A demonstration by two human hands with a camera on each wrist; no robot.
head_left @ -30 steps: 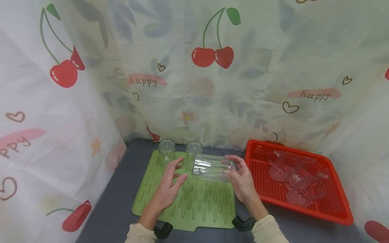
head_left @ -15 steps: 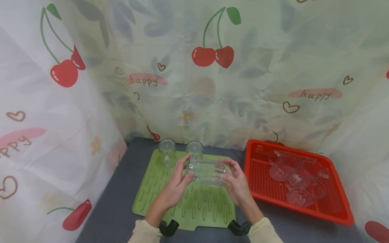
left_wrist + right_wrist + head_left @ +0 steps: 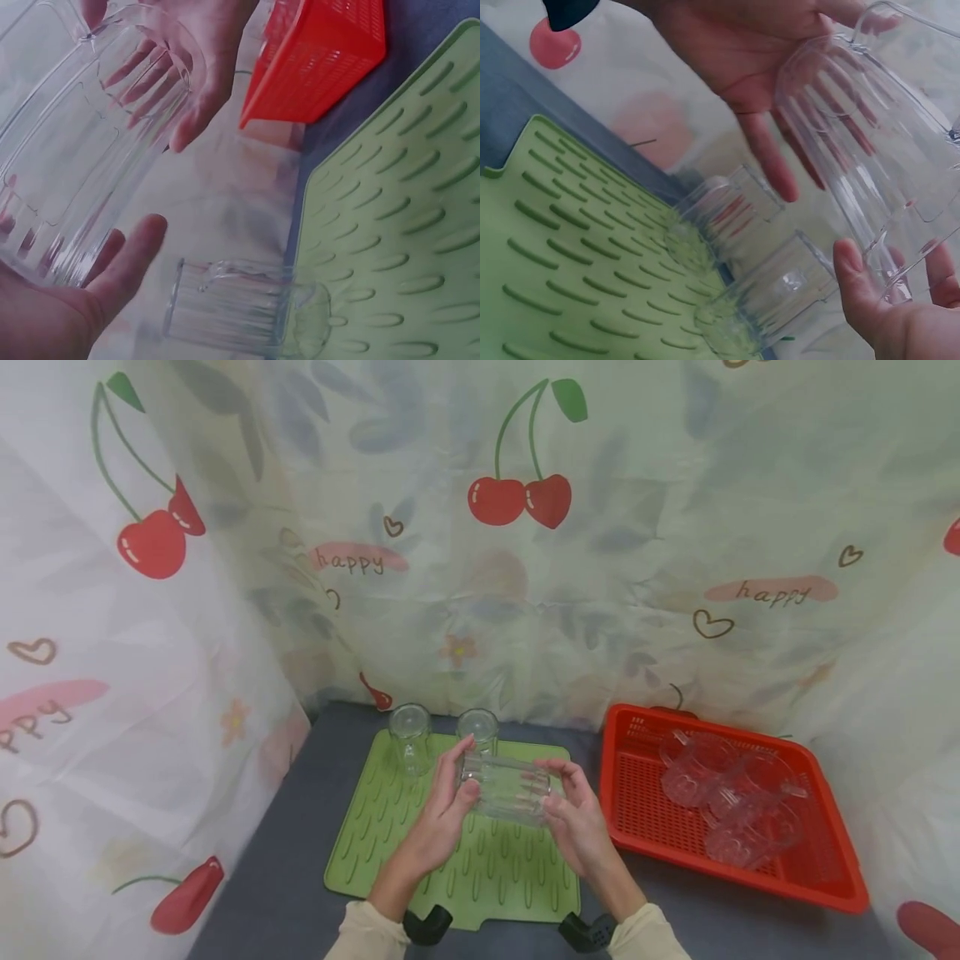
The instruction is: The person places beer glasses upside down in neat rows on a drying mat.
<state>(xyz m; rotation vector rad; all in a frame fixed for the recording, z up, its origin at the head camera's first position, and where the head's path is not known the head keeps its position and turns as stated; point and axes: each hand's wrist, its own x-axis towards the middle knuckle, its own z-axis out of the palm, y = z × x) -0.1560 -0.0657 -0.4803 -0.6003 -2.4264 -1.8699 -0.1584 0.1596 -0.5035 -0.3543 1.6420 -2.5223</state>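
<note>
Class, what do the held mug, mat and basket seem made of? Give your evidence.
Mug: clear, glossy glass or hard plastic; see-through with bright highlights. Mat: probably silicone or rubber, matte; moulded ridges. Basket: likely plastic, slightly shiny; moulded perforations.

Soft light brightens the curtain (image 3: 172,677) at the head view's left; 2 wrist views look dimmer, hazier, glare streaking the clear mug (image 3: 82,150).

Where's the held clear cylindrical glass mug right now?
In the head view, the mug is at lower centre, held sideways between the left hand and right hand, over the green rectangular ridged mat, left of the red rectangular plastic basket.
</note>
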